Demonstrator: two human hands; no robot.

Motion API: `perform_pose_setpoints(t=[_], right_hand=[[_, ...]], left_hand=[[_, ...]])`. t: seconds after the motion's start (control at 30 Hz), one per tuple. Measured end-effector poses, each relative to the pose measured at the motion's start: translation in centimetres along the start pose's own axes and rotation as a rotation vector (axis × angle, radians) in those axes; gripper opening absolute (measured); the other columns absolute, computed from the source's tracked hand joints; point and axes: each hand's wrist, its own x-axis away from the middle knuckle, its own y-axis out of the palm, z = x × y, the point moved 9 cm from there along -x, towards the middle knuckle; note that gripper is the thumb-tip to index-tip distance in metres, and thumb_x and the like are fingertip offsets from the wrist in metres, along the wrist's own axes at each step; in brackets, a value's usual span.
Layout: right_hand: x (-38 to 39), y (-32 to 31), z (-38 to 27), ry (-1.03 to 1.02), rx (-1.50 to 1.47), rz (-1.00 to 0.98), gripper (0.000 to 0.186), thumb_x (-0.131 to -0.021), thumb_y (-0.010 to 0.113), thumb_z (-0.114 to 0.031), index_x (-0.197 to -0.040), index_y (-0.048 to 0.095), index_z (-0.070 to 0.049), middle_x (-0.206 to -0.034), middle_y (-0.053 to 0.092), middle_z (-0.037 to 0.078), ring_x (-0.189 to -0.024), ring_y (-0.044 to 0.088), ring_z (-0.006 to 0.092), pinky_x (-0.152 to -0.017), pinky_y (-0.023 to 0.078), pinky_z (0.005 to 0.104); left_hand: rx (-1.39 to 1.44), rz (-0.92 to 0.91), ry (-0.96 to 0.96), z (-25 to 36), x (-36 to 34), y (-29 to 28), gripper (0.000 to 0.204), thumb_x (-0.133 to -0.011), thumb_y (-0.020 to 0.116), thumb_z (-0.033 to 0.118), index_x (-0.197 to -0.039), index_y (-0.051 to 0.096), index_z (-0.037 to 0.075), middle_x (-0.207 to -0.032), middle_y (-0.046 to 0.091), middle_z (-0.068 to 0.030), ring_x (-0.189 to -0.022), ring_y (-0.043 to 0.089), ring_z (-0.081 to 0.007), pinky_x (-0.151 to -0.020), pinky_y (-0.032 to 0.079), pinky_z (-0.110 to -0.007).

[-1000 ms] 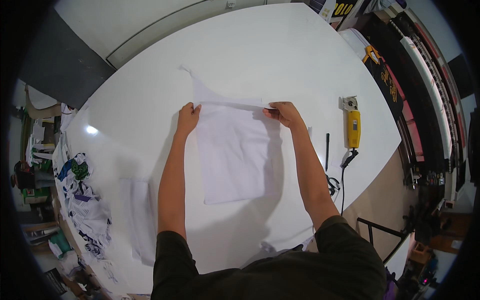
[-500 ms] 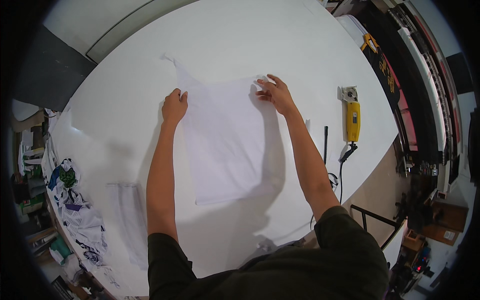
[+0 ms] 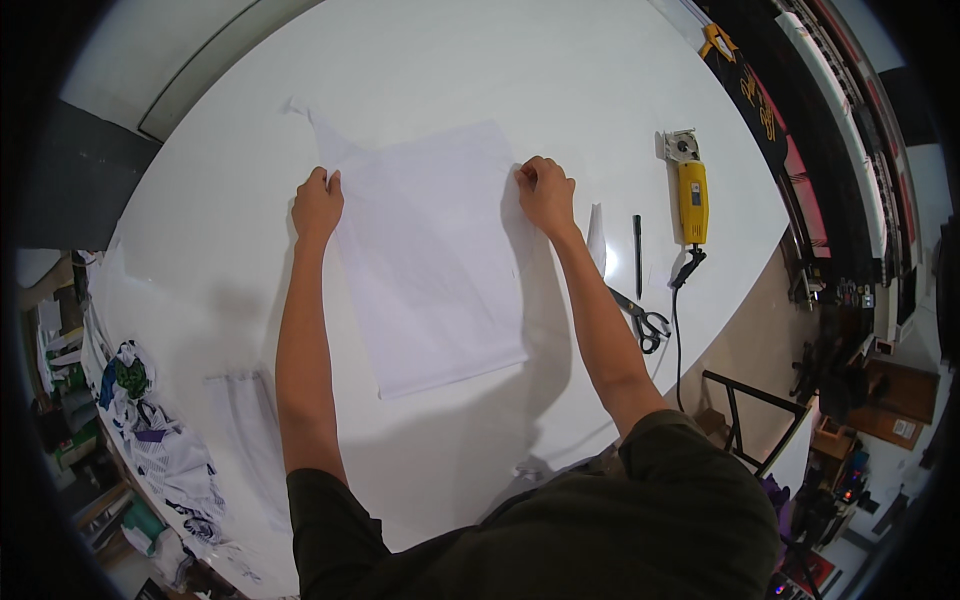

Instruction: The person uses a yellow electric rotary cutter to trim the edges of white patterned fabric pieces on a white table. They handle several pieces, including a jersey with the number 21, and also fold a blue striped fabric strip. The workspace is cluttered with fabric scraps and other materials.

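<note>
A white piece of fabric lies nearly flat on the white table, its far left corner drawn out into a thin twisted tip. At its left edge my left hand pinches the cloth between thumb and fingers. My right hand grips the opposite edge, a little below the far right corner, with its fingers closed. Both forearms reach in from the lower edge. The near hem runs straight across and slightly slanted.
Right of the fabric lie a yellow electric rotary cutter with a black cord, a black pen-like stick and black-handled scissors. Folded white cloth rests at the near left, beside a heap of patterned fabric.
My right hand has closed on the fabric's right edge; before, its fingers were spread near the corner. The far right corner now lies flatter. The view has shifted slightly, uncovering the scissors.
</note>
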Motion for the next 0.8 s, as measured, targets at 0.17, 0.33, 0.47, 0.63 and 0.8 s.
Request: perform_pose_setpoints(t=[0.17, 0.33, 0.47, 0.63, 0.8], right_hand=[[-0.8, 0.0, -0.2, -0.037, 0.014, 0.044, 0.012, -0.095, 0.066, -0.018, -0.100, 0.067, -0.007, -0.100, 0.068, 0.009, -0.098, 0.063, 0.0308, -0.085, 0.041, 0.0493], [-0.8, 0.3, 0.0, -0.025, 0.062, 0.043, 0.013, -0.095, 0.065, -0.019, -0.100, 0.067, -0.008, -0.100, 0.068, 0.009, -0.098, 0.064, 0.0305, -0.085, 0.042, 0.0494], [-1.1, 0.4, -0.1, -0.022, 0.071, 0.059, 0.013, -0.095, 0.065, -0.020, -0.098, 0.067, -0.008, -0.099, 0.068, 0.009, -0.096, 0.064, 0.0306, -0.084, 0.042, 0.0498], [-1.5, 0.1, -0.1, -0.007, 0.086, 0.074, 0.014, -0.095, 0.065, -0.021, -0.097, 0.067, -0.008, -0.099, 0.068, 0.010, -0.095, 0.064, 0.0313, -0.083, 0.042, 0.0501], [-0.8, -5.4, 0.7, -0.089, -0.045, 0.285, 0.017, -0.091, 0.071, -0.023, -0.094, 0.066, -0.007, -0.101, 0.067, 0.011, -0.100, 0.063, 0.0327, -0.085, 0.045, 0.0496]], left_hand=[[-0.018, 0.009, 0.014, 0.0, -0.6, 0.1, 0.031, -0.102, 0.058, 0.035, -0.095, 0.061, 0.005, -0.082, 0.070, -0.0161, -0.080, 0.069, -0.0404, -0.070, 0.053, -0.049], [-0.034, 0.018, 0.011, 0.3, -0.6, 0.2, 0.030, -0.102, 0.058, 0.034, -0.095, 0.062, 0.005, -0.087, 0.071, -0.0168, -0.084, 0.069, -0.0405, -0.071, 0.053, -0.050], [-0.043, 0.024, 0.011, 0.4, -0.8, 0.2, 0.030, -0.102, 0.058, 0.033, -0.095, 0.061, 0.004, -0.091, 0.072, -0.0173, -0.086, 0.069, -0.0400, -0.072, 0.053, -0.050], [-0.041, 0.051, 0.005, 0.4, -1.1, 0.3, 0.029, -0.101, 0.061, 0.034, -0.099, 0.062, 0.004, -0.091, 0.071, -0.0169, -0.086, 0.069, -0.0391, -0.075, 0.053, -0.049], [0.006, 0.262, 0.156, 2.3, 2.0, -1.8, 0.031, -0.098, 0.066, 0.027, -0.117, 0.060, 0.003, -0.121, 0.063, -0.0163, -0.114, 0.060, -0.0361, -0.092, 0.047, -0.048]])
